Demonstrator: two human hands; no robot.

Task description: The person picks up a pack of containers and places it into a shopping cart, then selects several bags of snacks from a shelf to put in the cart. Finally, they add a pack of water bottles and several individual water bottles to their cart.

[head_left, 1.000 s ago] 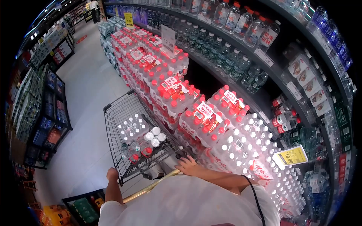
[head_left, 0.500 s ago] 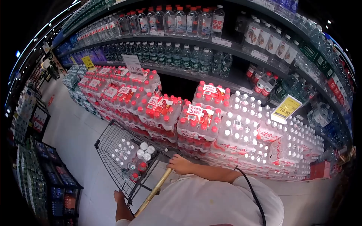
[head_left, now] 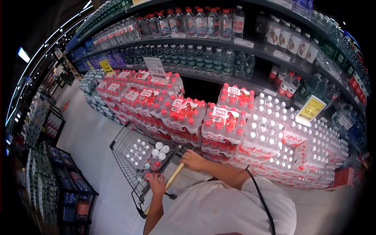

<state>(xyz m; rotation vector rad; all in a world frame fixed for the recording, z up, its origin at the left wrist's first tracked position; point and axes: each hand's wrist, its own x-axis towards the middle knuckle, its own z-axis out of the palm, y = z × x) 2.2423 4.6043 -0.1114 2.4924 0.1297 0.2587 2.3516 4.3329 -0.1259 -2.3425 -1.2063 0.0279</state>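
Note:
My right hand [head_left: 193, 160] is closed around the far end of the yellow shopping cart handle [head_left: 175, 175]. Over the near side of the wire shopping cart [head_left: 124, 141], my left hand [head_left: 157, 183] reaches forward with its fingers stretched out. Its fingertips are right at the red-capped bottles [head_left: 155, 165], partly covering them. Beside these in the cart lie a pack of small white-capped bottles [head_left: 140, 153] and a cluster of containers with wide white lids [head_left: 160, 149].
Stacked red-capped water packs [head_left: 183, 115] line the cart's far side, followed by white-capped packs [head_left: 266, 135] on the right. Bottle shelves [head_left: 203, 45] rise behind. A dark display rack [head_left: 70, 182] stands at the left, with pale floor [head_left: 102, 156] between.
My left hand has come up from beside the cart to over the bottles in it. The right hand stays on the handle, while the whole view has shifted slightly.

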